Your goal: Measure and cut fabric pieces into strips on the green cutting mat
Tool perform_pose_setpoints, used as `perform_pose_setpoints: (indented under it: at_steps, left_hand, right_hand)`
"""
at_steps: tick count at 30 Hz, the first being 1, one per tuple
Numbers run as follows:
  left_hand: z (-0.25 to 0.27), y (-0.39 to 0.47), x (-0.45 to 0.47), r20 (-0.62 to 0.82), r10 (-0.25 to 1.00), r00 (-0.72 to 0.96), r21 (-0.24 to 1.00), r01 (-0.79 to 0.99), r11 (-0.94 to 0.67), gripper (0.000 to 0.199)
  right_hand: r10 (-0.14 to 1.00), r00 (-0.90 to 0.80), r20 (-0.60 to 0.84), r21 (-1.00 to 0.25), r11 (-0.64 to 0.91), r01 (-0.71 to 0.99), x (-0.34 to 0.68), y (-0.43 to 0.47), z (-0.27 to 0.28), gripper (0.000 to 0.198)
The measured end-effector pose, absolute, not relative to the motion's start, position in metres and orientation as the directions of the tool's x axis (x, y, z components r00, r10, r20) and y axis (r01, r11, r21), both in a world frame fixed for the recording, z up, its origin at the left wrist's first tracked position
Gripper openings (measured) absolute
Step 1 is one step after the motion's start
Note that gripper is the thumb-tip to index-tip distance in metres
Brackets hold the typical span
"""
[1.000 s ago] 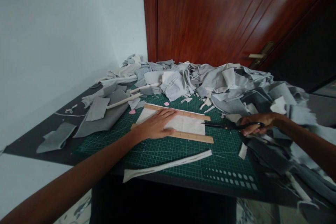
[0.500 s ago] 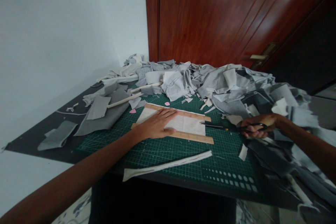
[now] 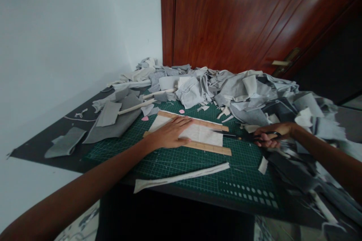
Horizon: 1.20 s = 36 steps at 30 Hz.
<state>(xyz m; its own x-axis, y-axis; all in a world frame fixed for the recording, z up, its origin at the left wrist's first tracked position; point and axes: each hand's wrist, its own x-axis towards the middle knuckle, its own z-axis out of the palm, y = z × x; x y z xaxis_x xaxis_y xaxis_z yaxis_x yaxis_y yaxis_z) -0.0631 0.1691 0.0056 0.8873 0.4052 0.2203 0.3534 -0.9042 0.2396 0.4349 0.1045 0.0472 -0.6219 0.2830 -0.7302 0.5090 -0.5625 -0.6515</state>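
Note:
A piece of white fabric (image 3: 202,134) lies on the green cutting mat (image 3: 198,171). Two wooden rulers run along it, the far ruler (image 3: 210,124) on its upper edge and the near ruler (image 3: 210,147) on its lower edge. My left hand (image 3: 172,131) rests flat across the fabric and touches both rulers, fingers stretched out. In my right hand (image 3: 268,136) is a pair of black scissors (image 3: 233,135), gripped by the handles. The blade tips reach over the fabric's right end, between the rulers.
Grey and white fabric scraps (image 3: 195,90) are heaped along the back and right. Folded grey cloth (image 3: 113,126) lies at left. Along the front lies a narrow white strip (image 3: 181,177). Two pink chalk pieces (image 3: 144,118) sit beyond the fabric. A wooden door (image 3: 240,19) stands behind.
My right hand has moved a little left, bringing the scissor tips further over the white fabric. My left hand stays on the fabric. The whole view has shifted slightly.

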Motion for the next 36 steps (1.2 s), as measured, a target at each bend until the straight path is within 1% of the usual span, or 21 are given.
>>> perform_pose_setpoints:
  at_steps: [5,11,20,27,33,36]
  left_hand:
    - [0.005,0.169,-0.063,0.237,0.4,0.886,0.249,0.342,-0.906,0.077]
    - [0.006,0.168,-0.063,0.235,0.402,0.885,0.247,0.345,-0.905,0.077]
    - [0.007,0.167,-0.064,0.23,0.4,0.887,0.233,0.349,-0.908,0.078]
    - [0.007,0.167,-0.063,0.218,0.413,0.884,0.236,0.363,-0.902,0.077]
    - [0.008,0.166,-0.064,0.218,0.414,0.884,0.245,0.361,-0.9,0.076]
    - [0.008,0.166,-0.063,0.221,0.412,0.884,0.244,0.359,-0.901,0.076]
  right_hand:
    - [0.271,-0.615,-0.741,-0.645,-0.545,0.537,0.428,0.109,0.049,0.058]
    - [0.292,-0.636,-0.714,-0.675,-0.53,0.514,0.427,0.11,0.044,0.064]
    - [0.272,-0.651,-0.709,-0.678,-0.517,0.522,0.429,0.116,0.041,0.059]
    - [0.263,-0.634,-0.727,-0.663,-0.51,0.548,0.424,0.117,0.043,0.063]
    - [0.346,-0.55,-0.76,-0.649,-0.446,0.616,0.427,0.114,0.05,0.068]
    - [0.366,-0.539,-0.758,-0.652,-0.431,0.624,0.431,0.115,0.046,0.069]
